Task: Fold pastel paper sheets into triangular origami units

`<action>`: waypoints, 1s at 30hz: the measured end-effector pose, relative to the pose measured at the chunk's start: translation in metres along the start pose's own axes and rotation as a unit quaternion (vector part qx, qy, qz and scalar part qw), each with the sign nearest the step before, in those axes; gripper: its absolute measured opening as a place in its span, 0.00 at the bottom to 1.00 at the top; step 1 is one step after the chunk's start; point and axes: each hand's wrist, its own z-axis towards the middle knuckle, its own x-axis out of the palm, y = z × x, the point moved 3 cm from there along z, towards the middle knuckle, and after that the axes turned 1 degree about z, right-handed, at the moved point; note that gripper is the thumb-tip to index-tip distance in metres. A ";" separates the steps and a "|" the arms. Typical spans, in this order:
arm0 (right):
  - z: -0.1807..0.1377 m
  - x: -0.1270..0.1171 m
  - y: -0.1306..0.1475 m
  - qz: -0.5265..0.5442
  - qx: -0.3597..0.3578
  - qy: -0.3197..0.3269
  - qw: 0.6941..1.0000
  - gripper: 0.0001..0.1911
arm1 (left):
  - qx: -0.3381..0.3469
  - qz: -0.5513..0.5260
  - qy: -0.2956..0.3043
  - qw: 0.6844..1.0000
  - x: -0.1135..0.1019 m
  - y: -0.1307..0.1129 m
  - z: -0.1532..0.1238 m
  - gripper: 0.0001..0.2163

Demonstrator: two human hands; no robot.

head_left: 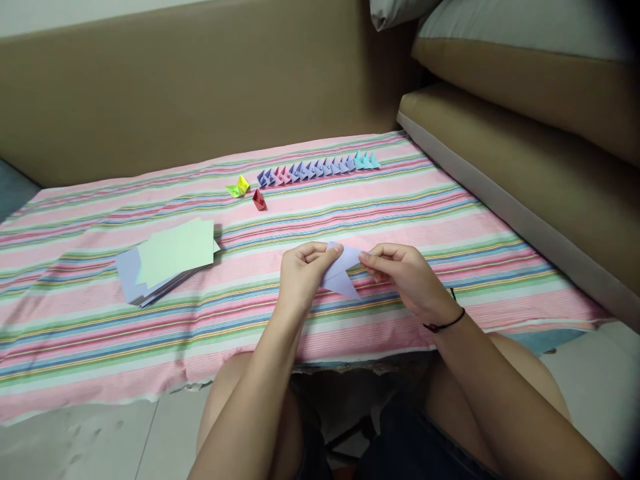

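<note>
Between my two hands is a piece of lavender paper (340, 270), partly folded, with pointed flaps at its right side and lower edge. My left hand (309, 270) pinches its left part, the thumb lying on top. At the paper's right tip, my right hand (400, 270) grips with thumb and fingertips; a dark cord bracelet is on that wrist. The paper is held just over the striped cloth (240, 333). Fingers cover parts of the paper's edges.
To the left lies a stack of paper sheets (175, 257), pale green over lavender. Farther back stand a row of small folded paper pieces (320, 168), a yellow-green folded piece (239, 187) and a red one (259, 200). Tan cushions (520, 153) border the right; a tan backrest (200, 87) rises behind.
</note>
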 end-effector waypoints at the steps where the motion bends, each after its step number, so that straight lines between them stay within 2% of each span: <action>1: 0.000 0.000 -0.001 0.010 0.013 0.006 1.000 0.15 | -0.001 0.000 -0.003 1.000 0.000 0.000 0.000 0.11; 3: 0.000 0.000 -0.001 0.025 0.028 0.008 0.999 0.15 | -0.003 -0.002 -0.006 1.000 -0.001 -0.001 0.000 0.11; 8: 0.001 -0.001 0.002 0.008 -0.022 -0.020 1.000 0.15 | -0.005 -0.002 0.001 1.000 0.001 0.000 -0.001 0.11; 12: 0.002 -0.001 0.001 0.024 -0.025 -0.026 0.999 0.14 | -0.002 -0.016 -0.005 1.000 0.004 0.003 0.000 0.11; 16: 0.000 0.009 -0.001 0.051 0.009 0.032 0.998 0.11 | 0.019 -0.058 -0.046 0.997 0.006 0.006 0.000 0.10; 19: -0.003 0.020 -0.002 0.077 0.021 0.074 0.994 0.13 | 0.043 -0.072 -0.052 0.995 0.009 0.007 0.000 0.10; 21: -0.003 0.021 -0.004 0.093 0.018 0.060 0.994 0.13 | 0.039 -0.073 -0.037 0.996 0.011 0.007 0.000 0.09; 25: 0.001 0.006 -0.007 0.075 -0.005 -0.038 0.996 0.11 | 0.037 -0.038 -0.006 0.999 0.009 0.005 0.001 0.08; 27: 0.002 -0.002 -0.008 0.083 -0.004 -0.069 0.994 0.15 | 0.050 0.033 0.029 0.998 0.007 0.002 0.001 0.08; 30: 0.004 -0.008 -0.007 0.103 0.003 -0.073 0.992 0.19 | 0.054 0.124 0.112 0.984 0.007 0.002 -0.001 0.07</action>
